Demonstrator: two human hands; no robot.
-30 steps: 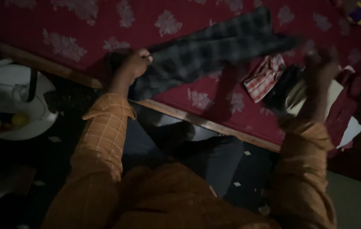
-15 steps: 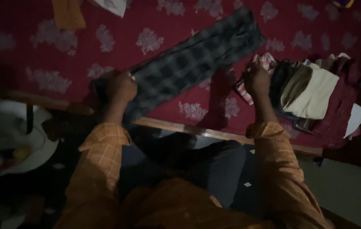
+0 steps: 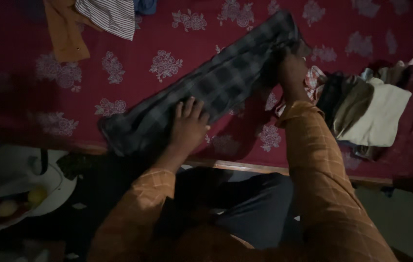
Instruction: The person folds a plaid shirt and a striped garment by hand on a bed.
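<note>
A dark grey checked garment point(image 3: 216, 82), folded into a long strip, lies slantwise on a maroon bedsheet with pale flower prints point(image 3: 133, 53). My left hand point(image 3: 189, 127) presses flat on the strip's middle, fingers spread. My right hand point(image 3: 290, 65) grips the strip's upper right end. Both arms wear orange checked sleeves.
A pile of folded clothes point(image 3: 369, 109) sits on the bed's right side, with a red-striped cloth point(image 3: 315, 77) at its near edge. An orange garment point(image 3: 66, 31) and a striped one point(image 3: 112, 14) lie top left. A white basin with fruit point(image 3: 10, 201) stands on the floor, left.
My left hand slid from the garment's lower end to its middle and opened flat. My right hand left the clothes pile and took hold of the garment's upper end.
</note>
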